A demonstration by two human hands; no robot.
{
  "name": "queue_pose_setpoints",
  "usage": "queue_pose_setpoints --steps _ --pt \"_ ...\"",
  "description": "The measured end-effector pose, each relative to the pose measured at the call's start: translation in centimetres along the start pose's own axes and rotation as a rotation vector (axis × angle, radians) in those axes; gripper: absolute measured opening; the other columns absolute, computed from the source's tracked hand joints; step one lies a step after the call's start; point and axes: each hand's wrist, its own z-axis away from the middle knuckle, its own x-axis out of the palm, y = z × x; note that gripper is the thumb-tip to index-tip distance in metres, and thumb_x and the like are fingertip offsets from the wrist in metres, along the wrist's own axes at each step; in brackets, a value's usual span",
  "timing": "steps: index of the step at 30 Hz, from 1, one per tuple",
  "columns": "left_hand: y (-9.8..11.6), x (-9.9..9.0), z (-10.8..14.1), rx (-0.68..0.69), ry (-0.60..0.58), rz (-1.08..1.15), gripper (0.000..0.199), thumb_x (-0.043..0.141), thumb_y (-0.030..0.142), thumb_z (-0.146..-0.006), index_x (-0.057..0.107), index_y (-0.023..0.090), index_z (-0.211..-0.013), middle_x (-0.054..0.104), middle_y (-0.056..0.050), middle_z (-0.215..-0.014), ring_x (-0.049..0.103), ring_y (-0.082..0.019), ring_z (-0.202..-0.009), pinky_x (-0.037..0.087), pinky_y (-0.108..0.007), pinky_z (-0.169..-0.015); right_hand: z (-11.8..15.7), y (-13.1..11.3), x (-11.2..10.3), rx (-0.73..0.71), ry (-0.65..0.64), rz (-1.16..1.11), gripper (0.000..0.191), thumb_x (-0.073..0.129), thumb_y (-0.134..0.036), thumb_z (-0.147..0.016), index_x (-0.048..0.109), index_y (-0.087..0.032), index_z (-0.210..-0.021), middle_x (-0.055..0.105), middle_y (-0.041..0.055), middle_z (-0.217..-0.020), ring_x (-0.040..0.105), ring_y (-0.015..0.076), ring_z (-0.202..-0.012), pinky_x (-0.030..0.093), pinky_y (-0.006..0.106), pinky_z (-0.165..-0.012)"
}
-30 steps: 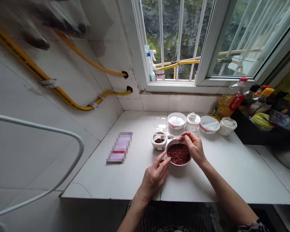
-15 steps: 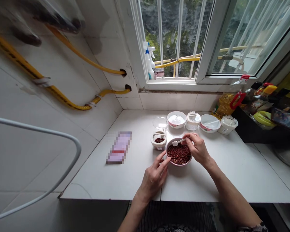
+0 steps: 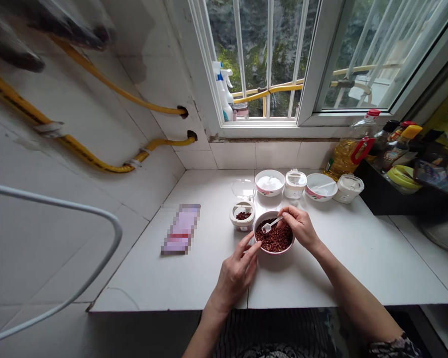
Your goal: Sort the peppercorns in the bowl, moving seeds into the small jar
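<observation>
A small white spoon is pinched in my right hand, its scoop end just over the dark red peppercorn-like grains. These grains fill a bowl with a pinkish rim on the counter. My left hand grips the bowl's left side, its fingertips against the rim. Just left of the bowl stands a small seasoning jar with its clear lid swung back. Some of the same grains lie inside that jar.
Behind are a bowl of white powder, a lidded jar, a bowl with a white spoon in it and another jar. An oil bottle and sauce bottles stand right. A blurred purple packet lies left.
My right hand has lowered the spoon slightly toward the grains, and its scoop has shifted a little left. The left hand stays at the bowl. The whole view has shifted slightly.
</observation>
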Motion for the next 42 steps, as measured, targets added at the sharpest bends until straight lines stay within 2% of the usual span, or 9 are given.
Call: queue_pose_setpoints --steps 8,13,16,23,27,29,34,38,42 --pt "0.0 0.1 0.0 0.001 -0.003 -0.01 0.041 0.048 0.009 -0.097 0.051 0.022 -0.136 0.058 -0.016 -0.14 0.07 -0.022 -0.113 0.063 -0.03 -0.087 0.0 -0.2 0.2 0.02 0.045 -0.012 0.015 0.054 -0.032 -0.083 0.063 -0.022 -0.075 0.069 0.0 -0.059 0.063 0.0178 -0.058 0.048 0.03 -0.063" --pt "0.1 0.1 0.0 0.0 0.0 0.008 0.041 0.048 0.009 -0.098 0.051 0.021 -0.137 0.057 -0.017 -0.14 0.071 -0.021 -0.109 0.063 -0.029 -0.085 -0.4 -0.1 0.0 0.114 0.05 -0.17 0.02 0.06 -0.04 -0.081 0.064 -0.02 -0.08 0.071 0.0009 -0.058 0.065 0.0174 -0.057 0.051 0.03 -0.063" --pt "0.1 0.0 0.0 -0.003 -0.004 0.028 0.041 0.048 0.009 -0.098 0.05 0.021 -0.137 0.057 -0.017 -0.141 0.073 -0.019 -0.106 0.063 -0.029 -0.086 -0.7 -0.4 0.1 0.097 0.074 -0.241 0.025 0.063 -0.044 -0.082 0.065 -0.019 -0.083 0.071 0.0009 -0.059 0.066 0.0172 -0.058 0.054 0.031 -0.065" --pt "0.0 0.1 0.0 -0.006 -0.013 0.044 0.044 0.048 0.009 -0.097 0.049 0.022 -0.139 0.056 -0.017 -0.142 0.073 -0.019 -0.103 0.063 -0.029 -0.085 -0.5 -1.3 2.6 -0.163 0.116 -0.129 0.023 0.055 -0.04 -0.095 0.068 -0.022 -0.099 0.079 0.006 -0.083 0.075 0.021 -0.078 0.059 0.037 -0.078" --pt "-0.1 0.1 0.1 -0.004 -0.004 0.044 0.045 0.048 0.008 -0.097 0.05 0.021 -0.139 0.055 -0.017 -0.143 0.073 -0.019 -0.104 0.063 -0.028 -0.085 -0.4 -1.3 3.4 -0.417 0.057 0.146 0.019 0.053 -0.025 -0.096 0.072 -0.025 -0.098 0.08 0.004 -0.084 0.074 0.02 -0.076 0.049 0.047 -0.101" --pt "-0.1 0.1 0.1 -0.004 -0.002 0.045 0.045 0.048 0.007 -0.096 0.05 0.021 -0.139 0.055 -0.017 -0.143 0.072 -0.018 -0.104 0.062 -0.027 -0.085 -0.3 -1.5 3.0 -0.466 0.07 0.2 0.021 0.052 -0.022 -0.096 0.073 -0.025 -0.098 0.08 0.003 -0.081 0.073 0.0202 -0.075 0.046 0.048 -0.104" --pt "0.0 0.0 0.1 -0.007 -0.017 0.047 0.044 0.049 0.007 -0.096 0.051 0.02 -0.138 0.055 -0.017 -0.143 0.072 -0.018 -0.106 0.062 -0.027 -0.087 0.0 -1.6 0.7 -0.329 0.155 0.186 0.018 0.053 -0.025 -0.095 0.071 -0.023 -0.094 0.077 0.0038 -0.075 0.072 0.023 -0.081 0.052 0.042 -0.09" --pt "0.0 0.0 0.1 -0.01 -0.017 0.04 0.043 0.048 0.008 -0.097 0.051 0.021 -0.138 0.055 -0.017 -0.143 0.072 -0.018 -0.106 0.062 -0.028 -0.086 -0.1 -0.6 -0.1 -0.263 0.073 0.29 0.019 0.054 -0.018 -0.09 0.069 -0.023 -0.08 0.071 -0.0003 -0.06 0.069 0.0225 -0.077 0.05 0.04 -0.089" --pt "0.0 0.0 0.1 -0.008 -0.005 0.012 0.043 0.049 0.009 -0.097 0.051 0.022 -0.139 0.057 -0.016 -0.142 0.07 -0.021 -0.112 0.063 -0.029 -0.087 -0.1 0.1 0.4 -0.259 0.006 0.346 0.021 0.051 -0.015 -0.086 0.067 -0.024 -0.074 0.07 0.0 -0.059 0.068 0.0232 -0.082 0.048 0.039 -0.09"
